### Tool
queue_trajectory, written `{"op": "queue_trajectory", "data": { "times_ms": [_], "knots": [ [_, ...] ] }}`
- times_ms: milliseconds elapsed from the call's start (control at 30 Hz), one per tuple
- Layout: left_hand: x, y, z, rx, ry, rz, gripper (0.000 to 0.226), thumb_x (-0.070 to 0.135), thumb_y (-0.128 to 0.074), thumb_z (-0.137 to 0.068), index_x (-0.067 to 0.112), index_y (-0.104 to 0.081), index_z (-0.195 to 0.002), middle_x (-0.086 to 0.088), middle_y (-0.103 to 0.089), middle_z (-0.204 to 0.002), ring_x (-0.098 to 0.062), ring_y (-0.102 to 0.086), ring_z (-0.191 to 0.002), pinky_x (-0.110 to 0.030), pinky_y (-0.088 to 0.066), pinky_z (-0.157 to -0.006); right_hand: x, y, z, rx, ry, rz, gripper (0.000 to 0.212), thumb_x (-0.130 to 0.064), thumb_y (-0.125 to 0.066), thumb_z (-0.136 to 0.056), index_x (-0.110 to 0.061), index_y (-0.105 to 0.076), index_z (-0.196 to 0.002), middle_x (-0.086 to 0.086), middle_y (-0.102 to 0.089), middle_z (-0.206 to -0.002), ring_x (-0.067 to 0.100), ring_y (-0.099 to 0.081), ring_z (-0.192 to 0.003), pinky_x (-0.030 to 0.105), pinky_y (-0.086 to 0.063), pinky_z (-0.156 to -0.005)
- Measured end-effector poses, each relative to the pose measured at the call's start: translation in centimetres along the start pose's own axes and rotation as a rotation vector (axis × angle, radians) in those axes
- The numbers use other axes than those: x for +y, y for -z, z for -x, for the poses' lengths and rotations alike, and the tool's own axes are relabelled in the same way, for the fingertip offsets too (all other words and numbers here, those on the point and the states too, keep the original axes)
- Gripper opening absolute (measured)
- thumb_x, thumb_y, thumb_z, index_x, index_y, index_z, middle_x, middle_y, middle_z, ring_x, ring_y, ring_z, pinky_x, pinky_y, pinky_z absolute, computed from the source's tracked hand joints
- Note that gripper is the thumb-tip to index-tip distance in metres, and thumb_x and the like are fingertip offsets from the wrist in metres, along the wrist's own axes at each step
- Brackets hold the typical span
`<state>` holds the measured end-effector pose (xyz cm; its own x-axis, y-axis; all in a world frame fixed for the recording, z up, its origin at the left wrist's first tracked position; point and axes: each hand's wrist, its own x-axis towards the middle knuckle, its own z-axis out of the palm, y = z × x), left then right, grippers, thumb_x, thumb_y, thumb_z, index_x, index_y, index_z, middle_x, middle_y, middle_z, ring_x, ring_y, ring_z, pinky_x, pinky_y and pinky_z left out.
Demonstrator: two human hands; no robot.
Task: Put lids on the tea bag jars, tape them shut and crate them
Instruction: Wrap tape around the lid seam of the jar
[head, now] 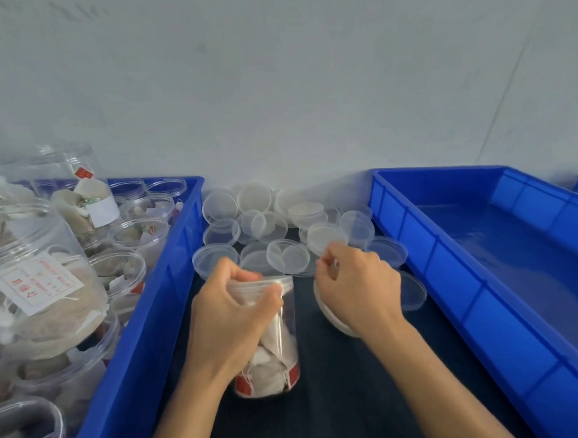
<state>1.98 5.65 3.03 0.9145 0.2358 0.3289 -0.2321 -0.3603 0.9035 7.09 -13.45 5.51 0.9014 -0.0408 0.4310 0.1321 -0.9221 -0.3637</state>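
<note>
Tea bag jar held upright on dark tabletop, between two blue crates.

Nearest: left hand (231, 302), fingers curled round the open rim of a clear jar (272, 344) standing on the dark tabletop (353, 396), long axis vertical, mouth up; white tea bags inside, red-and-white label at base, writing unreadable. Right hand (358, 282) beside it, fingers curled, pinching something small and unclear above a white roll (333, 319), possibly tape. Left crate (147, 322) holds filled open jars (44, 293); one white label bears red characters, too blurred to read. Right crate (447, 279) shows bare floor. Farthest: loose clear lids (287, 255) heaped against the wall (276, 88).
</note>
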Motion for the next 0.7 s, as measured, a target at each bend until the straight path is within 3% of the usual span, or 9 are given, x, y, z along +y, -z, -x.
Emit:
{"op": "queue_trajectory", "data": {
  "times_ms": [167,267,433,567,633,700],
  "knots": [
    [-0.4,0.0,-0.3,-0.009,0.017,0.059,0.037,0.060,-0.075,-0.066,0.041,-0.058,-0.093,0.019,-0.073,-0.096,-0.011,-0.075,-0.073,-0.041,-0.064,-0.058,-1.4,-0.7,1.1,0.056,0.091,-0.080,0.017,-0.039,-0.053,-0.102,-0.033,-0.052,-0.087,-0.011,-0.057,-0.057,0.008,-0.052,-0.049,0.029,-0.041,-0.047],
    [-0.3,-0.2,-0.7,0.014,0.006,0.040,0.050,0.071,-0.080,-0.064,0.041,-0.058,-0.096,0.024,-0.072,-0.098,-0.007,-0.074,-0.077,-0.032,-0.063,-0.062,-2.2,-0.4,1.1,0.060,0.099,-0.203,0.014,-0.043,-0.054,-0.099,-0.036,-0.054,-0.087,-0.015,-0.059,-0.059,0.007,-0.056,-0.053,0.030,-0.047,-0.053],
    [-0.2,-0.5,-1.7,0.035,-0.040,0.035,0.048,0.071,-0.079,-0.065,0.042,-0.056,-0.096,0.030,-0.070,-0.104,0.000,-0.072,-0.086,-0.025,-0.061,-0.068,-2.1,-0.7,1.3,-0.083,-0.044,-0.300,0.018,-0.053,-0.057,-0.094,-0.038,-0.059,-0.084,-0.017,-0.066,-0.067,0.009,-0.062,-0.067,0.034,-0.050,-0.065],
    [-0.3,-1.0,-2.2,0.046,-0.050,0.021,0.051,0.068,-0.078,-0.066,0.040,-0.054,-0.100,0.027,-0.067,-0.108,0.003,-0.070,-0.095,-0.034,-0.065,-0.071,-1.8,-0.7,1.2,-0.232,-0.123,-0.434,0.014,-0.051,-0.061,-0.091,-0.039,-0.064,-0.086,-0.015,-0.070,-0.067,0.011,-0.065,-0.062,0.038,-0.056,-0.065],
    [-0.4,-1.1,-2.2,0.060,-0.058,0.042,0.050,0.068,-0.078,-0.066,0.040,-0.053,-0.100,0.026,-0.068,-0.109,0.004,-0.068,-0.098,-0.031,-0.065,-0.072,-1.8,-0.3,0.6,-0.344,-0.192,-0.602,0.016,-0.046,-0.061,-0.090,-0.032,-0.067,-0.085,-0.005,-0.073,-0.065,0.017,-0.069,-0.057,0.043,-0.061,-0.068],
    [-0.6,-1.0,-2.2,0.081,-0.061,0.057,0.048,0.069,-0.076,-0.067,0.041,-0.053,-0.099,0.027,-0.068,-0.111,0.006,-0.067,-0.098,-0.023,-0.061,-0.071,-1.8,-0.1,0.2,-0.393,-0.219,-0.670,0.020,-0.041,-0.065,-0.093,-0.025,-0.070,-0.082,0.000,-0.073,-0.063,0.016,-0.068,-0.053,0.040,-0.061,-0.064]
  ]
}}
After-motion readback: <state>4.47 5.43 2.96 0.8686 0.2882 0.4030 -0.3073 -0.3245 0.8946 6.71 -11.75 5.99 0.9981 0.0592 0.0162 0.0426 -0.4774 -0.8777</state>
